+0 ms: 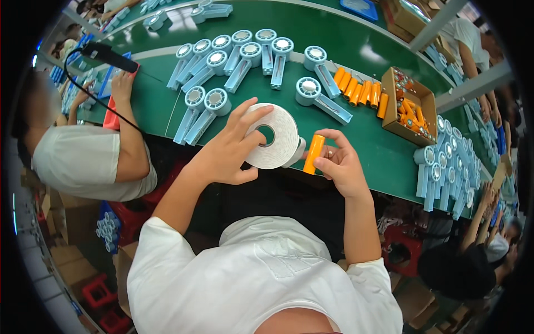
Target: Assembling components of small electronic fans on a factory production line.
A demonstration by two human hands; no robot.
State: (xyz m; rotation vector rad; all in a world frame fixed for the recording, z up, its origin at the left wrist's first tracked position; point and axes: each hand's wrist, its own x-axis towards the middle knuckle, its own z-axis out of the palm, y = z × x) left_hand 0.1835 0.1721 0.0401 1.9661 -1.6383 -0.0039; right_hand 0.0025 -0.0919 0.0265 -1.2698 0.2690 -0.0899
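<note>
My left hand is closed around a wide roll of white tape, with a finger in its core hole and the thumb at its lower edge. My right hand pinches an orange cylindrical battery between thumb and fingers, just right of the roll. A loose end of tape shows between the roll and the battery; whether it touches the battery, I cannot tell. Beyond my hands, a light-blue handheld fan housing lies on the green table, its handle toward the right.
Several blue fan housings lie across the table, and more crowd its right end. Orange batteries lie in a row beside a cardboard box holding more. At the left, a co-worker sits with an arm on the table.
</note>
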